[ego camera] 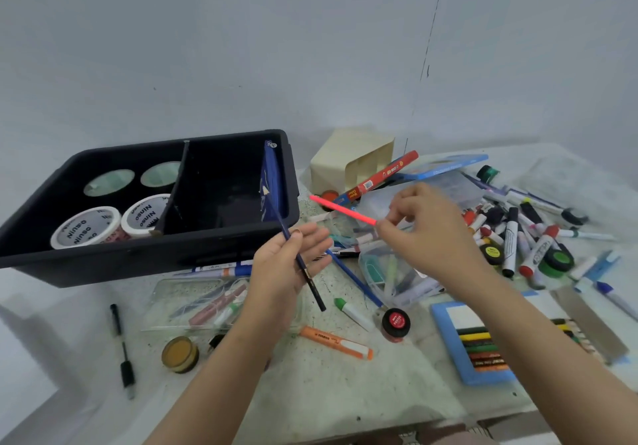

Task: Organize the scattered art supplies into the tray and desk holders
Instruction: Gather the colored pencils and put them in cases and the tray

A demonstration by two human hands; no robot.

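While the left hand (286,265) grips a dark blue pencil (276,218) and the right hand (424,230) pinches a pink pencil (341,210) above the table (345,386), both pencils are best bundled, tips aligned, before going into the cream holder (348,163) beside the black tray (138,255).

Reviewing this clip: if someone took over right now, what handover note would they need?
Left hand: holds a dark blue pencil under the thumb.
Right hand: pinches a thin red stick by one end.
Black tray: four tubs in the left compartment, a blue pack leaning in the right.
Cream desk holder behind looks unfilled.
Left to do: both held items, the marker pile, orange highlighter, crayon box and other loose supplies on the table.
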